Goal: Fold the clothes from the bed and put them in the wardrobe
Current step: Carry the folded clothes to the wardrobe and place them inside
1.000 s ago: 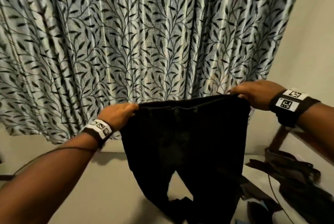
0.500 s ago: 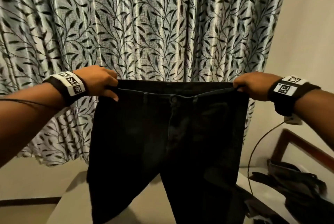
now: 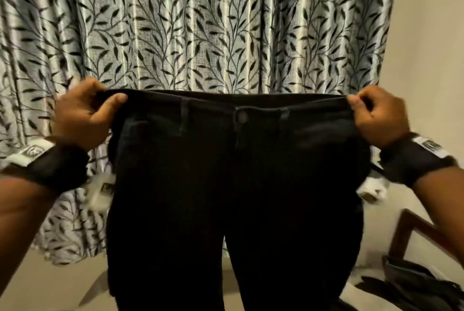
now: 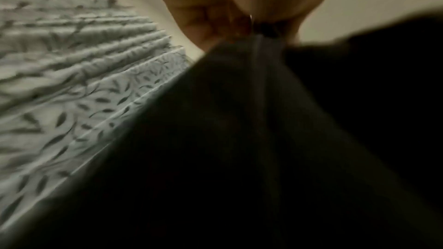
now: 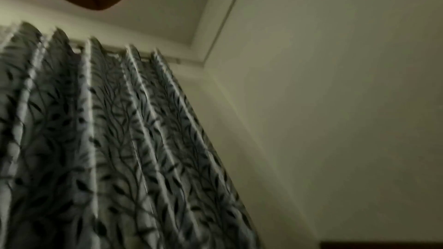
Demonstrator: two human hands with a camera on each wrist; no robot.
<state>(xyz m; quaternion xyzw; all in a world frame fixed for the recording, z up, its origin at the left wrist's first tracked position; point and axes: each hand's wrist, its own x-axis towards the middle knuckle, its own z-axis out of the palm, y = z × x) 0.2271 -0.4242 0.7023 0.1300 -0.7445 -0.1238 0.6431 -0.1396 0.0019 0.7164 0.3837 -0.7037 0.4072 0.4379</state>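
Both hands rose since earlier; left hand (image 3: 82,115) & right hand (image 3: 376,115) pinch trousers (image 3: 236,185) waistband ends mid-frame, legs hanging straight down.

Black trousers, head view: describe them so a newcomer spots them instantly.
Find the leaf-patterned curtain filling the background; in front of it the left hand and right hand each hold one end of a waistband. The black trousers hang between them, front button facing the camera, unlike the dark clothes heaped lower right.
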